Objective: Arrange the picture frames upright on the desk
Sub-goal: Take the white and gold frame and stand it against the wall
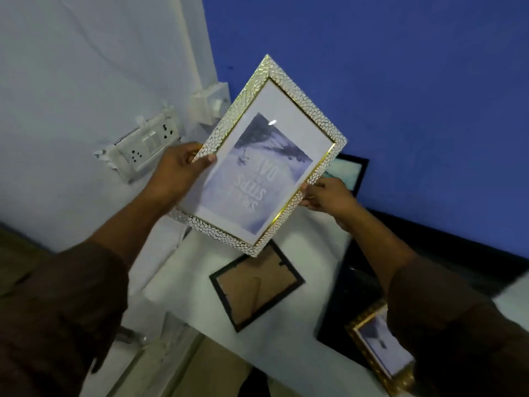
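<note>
- Brown sleeves (57, 310) fill the lower corners.
- A white-and-gold pebbled picture frame (259, 156) is gripped in the air above the desk (186, 279) by the left hand (179, 170) and right hand (329, 196); its print is seen upside down.
- A gold frame (380, 348) is partly hidden by the right sleeve.

A white-and-gold pebble-textured rectangular picture frame (263, 156), its print upside down, is held in the air, tilted with its top toward 1 o'clock. Below it at 6 o'clock a black-edged frame (256, 285) lies face down on the white desk (183, 282), brown backing up. A gold ornate frame (380, 348) lies at 4 o'clock, and a black frame (350, 171) stands at 3 o'clock.
</note>
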`<move>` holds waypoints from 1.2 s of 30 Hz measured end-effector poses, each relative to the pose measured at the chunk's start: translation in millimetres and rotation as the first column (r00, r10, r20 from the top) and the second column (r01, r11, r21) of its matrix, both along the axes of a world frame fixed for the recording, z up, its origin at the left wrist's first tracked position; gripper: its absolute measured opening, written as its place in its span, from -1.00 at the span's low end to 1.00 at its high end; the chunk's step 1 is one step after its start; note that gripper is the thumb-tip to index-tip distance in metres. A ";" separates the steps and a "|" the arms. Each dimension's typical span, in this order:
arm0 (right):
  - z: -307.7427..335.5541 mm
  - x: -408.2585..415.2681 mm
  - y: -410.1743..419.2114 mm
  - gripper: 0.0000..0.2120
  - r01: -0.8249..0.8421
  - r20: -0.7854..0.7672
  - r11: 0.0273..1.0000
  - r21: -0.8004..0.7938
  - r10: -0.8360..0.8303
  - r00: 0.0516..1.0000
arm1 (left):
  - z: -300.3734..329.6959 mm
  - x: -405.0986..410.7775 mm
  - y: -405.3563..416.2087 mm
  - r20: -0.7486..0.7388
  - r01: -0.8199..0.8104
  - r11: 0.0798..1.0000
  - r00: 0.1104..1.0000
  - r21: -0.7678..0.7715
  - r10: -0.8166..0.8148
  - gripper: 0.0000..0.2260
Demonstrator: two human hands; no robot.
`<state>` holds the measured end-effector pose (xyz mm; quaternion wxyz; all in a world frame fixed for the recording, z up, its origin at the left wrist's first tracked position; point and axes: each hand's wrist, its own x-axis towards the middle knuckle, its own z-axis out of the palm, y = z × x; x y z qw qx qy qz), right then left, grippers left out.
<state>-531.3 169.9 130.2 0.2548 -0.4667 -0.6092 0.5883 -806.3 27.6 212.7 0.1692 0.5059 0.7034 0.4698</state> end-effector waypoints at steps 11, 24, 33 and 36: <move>170.4 225.0 -115.2 -0.70 0.386 -0.014 0.461 0.799 -0.628 0.778 | 171.9 203.8 10.2 -0.585 0.492 0.804 0.561 -0.333 -0.586 -0.78; 172.0 347.8 -172.0 -0.56 -0.078 0.476 0.521 0.850 -0.695 0.539 | 158.9 415.3 39.4 -0.687 0.733 0.535 0.128 -0.420 -0.715 -0.81; 149.2 418.8 -155.4 -0.51 0.175 0.354 0.438 0.882 -0.860 0.366 | 140.7 464.2 65.6 -0.751 0.801 0.598 0.397 0.004 -0.527 -0.72; 139.5 455.0 -139.9 -0.47 0.357 0.287 0.393 0.848 -0.905 0.314 | 124.1 472.0 74.4 -0.724 0.815 0.566 0.464 0.123 -0.510 -0.70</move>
